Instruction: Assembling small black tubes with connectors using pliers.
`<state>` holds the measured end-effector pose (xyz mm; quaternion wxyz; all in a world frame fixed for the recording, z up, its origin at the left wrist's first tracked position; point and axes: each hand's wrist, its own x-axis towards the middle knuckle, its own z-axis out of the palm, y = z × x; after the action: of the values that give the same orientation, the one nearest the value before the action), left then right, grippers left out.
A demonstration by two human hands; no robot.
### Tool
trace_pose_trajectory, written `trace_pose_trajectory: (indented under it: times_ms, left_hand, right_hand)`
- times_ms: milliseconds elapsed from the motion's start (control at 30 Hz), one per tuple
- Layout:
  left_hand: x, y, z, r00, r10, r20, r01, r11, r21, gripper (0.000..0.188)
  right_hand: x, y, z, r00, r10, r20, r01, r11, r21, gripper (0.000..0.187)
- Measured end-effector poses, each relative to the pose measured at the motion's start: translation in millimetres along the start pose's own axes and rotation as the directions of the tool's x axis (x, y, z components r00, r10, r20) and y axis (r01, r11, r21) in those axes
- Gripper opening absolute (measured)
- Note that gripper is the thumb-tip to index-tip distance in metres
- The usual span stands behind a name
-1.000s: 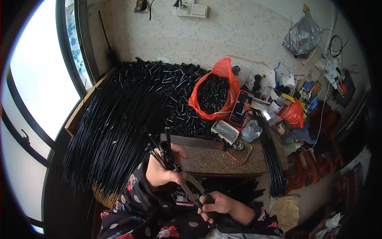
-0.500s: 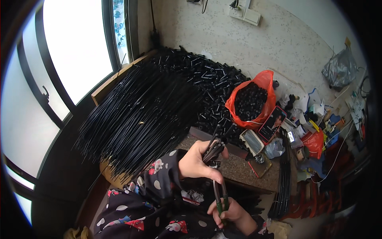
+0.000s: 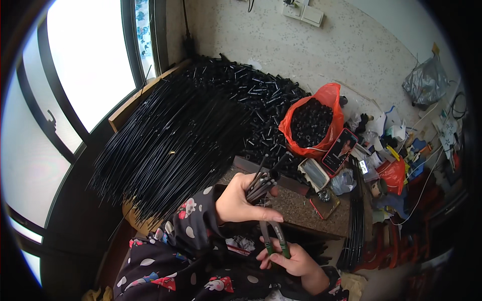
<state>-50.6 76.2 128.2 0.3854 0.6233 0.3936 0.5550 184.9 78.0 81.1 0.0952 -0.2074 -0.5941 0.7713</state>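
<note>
My left hand (image 3: 235, 201) is closed around a bunch of thin black rods (image 3: 259, 186), whose upper ends fan out above the fingers. Its thumb points right, at the upper end of a tool with two grey arms (image 3: 274, 230) and green grips; the tool's top is partly hidden there, so its exact kind is unclear. Lower down, my right hand (image 3: 296, 261) grips the green ends, thumb in front. Just beyond the left hand lies a large heap of long black rods (image 3: 165, 145). Behind it spreads a pile of short black tubes (image 3: 261, 95).
An orange-red plastic bag (image 3: 335, 120) full of small black pieces stands at the right of the tabletop (image 3: 296, 210). Beside it are a phone (image 3: 339, 153), a pale-rimmed box (image 3: 314, 173) and assorted clutter. More long rods (image 3: 355, 220) hang past the right edge.
The tool's grey arms are tilted differently, now leaning left toward their upper end, and its grips sit farther apart. My left hand has shifted slightly left and down in the picture.
</note>
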Motion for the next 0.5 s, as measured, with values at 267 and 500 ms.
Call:
trace_pose_trajectory:
  times_ms: [267, 500]
  left_hand:
    - [0.1, 3.8, 9.9, 0.994, 0.025, -0.11, -0.035, 0.996, -0.083, 0.026]
    - [-7.6, 8.1, 16.2, 0.981, -0.036, -0.193, -0.001, 0.982, -0.191, 0.03]
  right_hand:
    - [4.8, 11.5, 6.0, 1.0, 0.022, 0.011, -0.022, 1.0, 0.018, 0.029]
    - [19.0, 19.0, 12.6, 0.865, -0.335, -0.374, 0.113, 0.856, -0.505, 0.015]
